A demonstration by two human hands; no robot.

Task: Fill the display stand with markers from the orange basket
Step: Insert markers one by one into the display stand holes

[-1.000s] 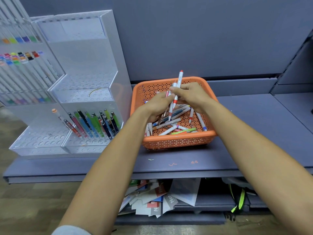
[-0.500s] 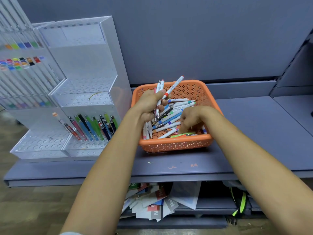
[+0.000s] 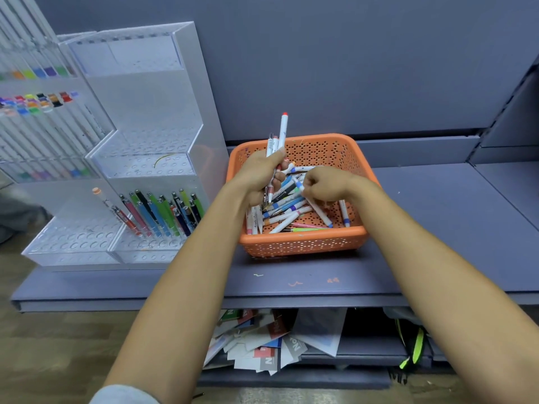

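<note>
The orange basket (image 3: 303,243) stands on the grey shelf and holds several white markers (image 3: 287,212) with coloured caps. My left hand (image 3: 256,177) hovers over the basket's left side and grips a bunch of markers (image 3: 280,135) upright, a red tip topmost. My right hand (image 3: 328,183) is inside the basket, its fingers curled round a white marker with a blue band (image 3: 319,212) that slants down to the right. The clear acrylic display stand (image 3: 140,167) sits to the left of the basket; its lower tier holds several coloured pens (image 3: 159,212).
A second clear rack (image 3: 38,112) of coloured markers stands at the far left. The grey shelf (image 3: 291,281) has a front edge just below the basket. Under it lie loose papers (image 3: 262,342) and a dark bag with neon straps (image 3: 411,345). Grey wall panels rise behind.
My left hand has turned its bunch of markers more upright. My right hand has moved up from the basket's front to its middle and closed on a blue-banded marker.
</note>
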